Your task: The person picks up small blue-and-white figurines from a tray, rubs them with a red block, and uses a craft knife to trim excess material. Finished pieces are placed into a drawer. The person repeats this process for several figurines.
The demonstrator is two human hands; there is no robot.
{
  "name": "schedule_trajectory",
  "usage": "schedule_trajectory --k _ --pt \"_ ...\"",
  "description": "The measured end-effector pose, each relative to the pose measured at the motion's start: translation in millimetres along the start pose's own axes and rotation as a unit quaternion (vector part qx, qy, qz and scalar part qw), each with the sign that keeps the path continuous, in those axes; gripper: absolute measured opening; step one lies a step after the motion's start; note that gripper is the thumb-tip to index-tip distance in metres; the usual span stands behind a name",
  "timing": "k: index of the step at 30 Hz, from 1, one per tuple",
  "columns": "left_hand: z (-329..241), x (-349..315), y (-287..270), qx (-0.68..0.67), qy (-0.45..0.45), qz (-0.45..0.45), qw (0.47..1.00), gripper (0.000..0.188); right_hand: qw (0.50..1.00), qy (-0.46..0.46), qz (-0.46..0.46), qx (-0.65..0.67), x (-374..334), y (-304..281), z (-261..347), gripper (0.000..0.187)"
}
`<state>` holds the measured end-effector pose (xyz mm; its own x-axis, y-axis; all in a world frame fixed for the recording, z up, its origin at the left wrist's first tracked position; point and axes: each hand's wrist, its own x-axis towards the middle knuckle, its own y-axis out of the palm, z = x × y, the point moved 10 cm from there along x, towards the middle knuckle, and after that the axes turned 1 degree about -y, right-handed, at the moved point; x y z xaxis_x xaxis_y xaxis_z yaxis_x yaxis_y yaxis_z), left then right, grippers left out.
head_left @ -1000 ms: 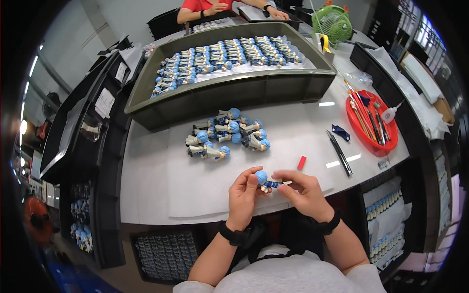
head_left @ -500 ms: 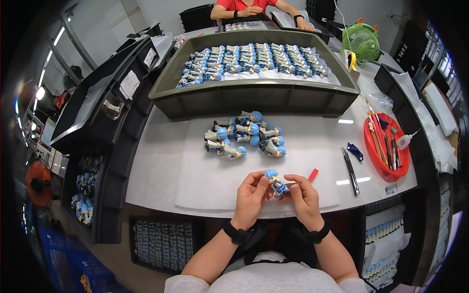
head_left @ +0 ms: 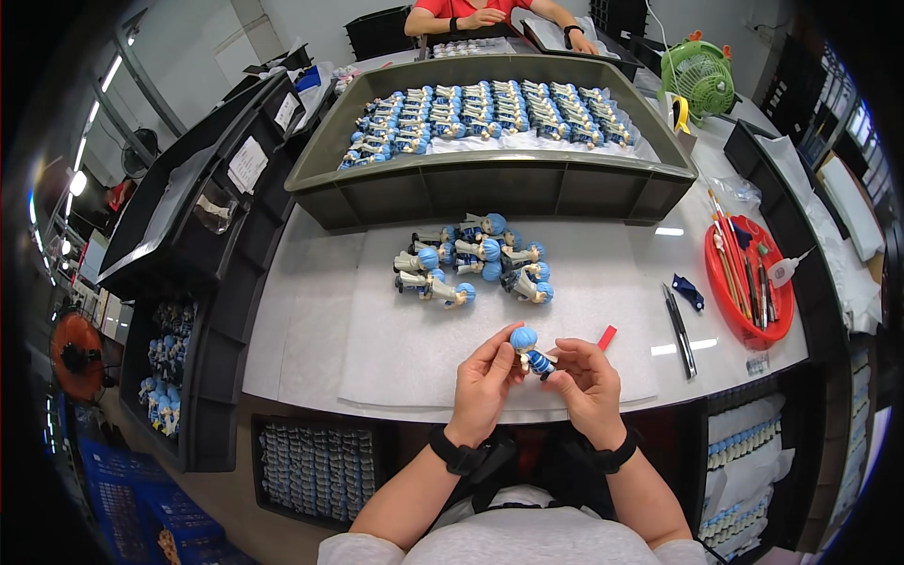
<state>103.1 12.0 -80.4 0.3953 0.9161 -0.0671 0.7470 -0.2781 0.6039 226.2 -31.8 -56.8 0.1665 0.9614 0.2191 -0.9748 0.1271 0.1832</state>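
Between my hands, just above the table's near edge, is a small blue-haired figurine (head_left: 538, 362) in a blue and white outfit. It is tilted, head up to the left and feet down to the right. My left hand (head_left: 485, 381) is closed on it, thumb and fingers at its head and upper body. My right hand (head_left: 591, 386) has its thumb at the figurine's feet and its fingers curled behind; whether a thin tool is also in it I cannot make out. Beyond my hands, a pile of similar figurines (head_left: 476, 252) lies on a white sheet (head_left: 377, 348).
Behind the pile stands a large grey-green tray (head_left: 490, 188) with rows of figurines. To the right are a red basket (head_left: 758, 334) of brushes, a black pen (head_left: 679, 331), a red strip (head_left: 607, 337) and a green fan (head_left: 698, 77). Black crates (head_left: 202, 339) flank the table. A co-worker sits opposite.
The figurine has turned slightly in my fingers, its head showing more from the top. My right thumb has moved down and left to its feet. The pile is unchanged.
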Motion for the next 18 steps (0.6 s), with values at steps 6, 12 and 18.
schedule_trajectory --k 6,12,18 --pt "-1.8 -1.2 -1.9 0.039 0.018 -0.007 0.999 0.040 0.996 -0.053 -0.002 -0.074 2.3 -1.0 10.2 0.050" --pt "-3.1 -2.8 -0.7 0.022 0.025 0.000 0.999 0.039 0.996 -0.040 -0.021 -0.072 3.3 -2.5 9.5 0.050" --pt "-5.6 -2.1 1.1 0.010 0.033 0.017 0.999 0.038 0.997 -0.028 -0.016 -0.065 2.5 -1.4 8.0 0.048"
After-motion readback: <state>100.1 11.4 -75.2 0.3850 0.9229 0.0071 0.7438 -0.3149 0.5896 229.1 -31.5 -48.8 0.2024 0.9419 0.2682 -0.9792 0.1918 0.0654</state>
